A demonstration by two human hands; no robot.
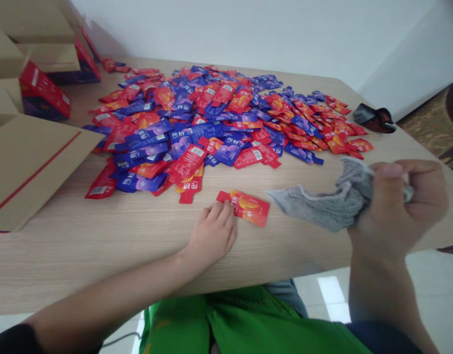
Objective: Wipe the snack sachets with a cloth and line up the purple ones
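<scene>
Left grip (213, 228) is half curled, its fingertips on the narrow-end side of a red-orange sachet (256, 210); whether the thumb pinches underneath is hidden, so I can't judge a hold. Right grip (403, 204) is closed, thumb against bent fingers, around a bunched grey cloth (322, 209) held at the sachet's three o'clock.

That sachet lies flat on the bench (293, 253), at six o'clock from the heaped sachets (226, 118) and apart from them. It looks light and pliable, with glossy film that may slide under dry fingers; the sealed edges or broad end should give the surest hold, while squeezing the middle would likely make it bulge. Its long axis runs ten to four: narrow tab toward ten, broad end toward four. The cloth seems soft and limp, its loose tip pointing to nine.
</scene>
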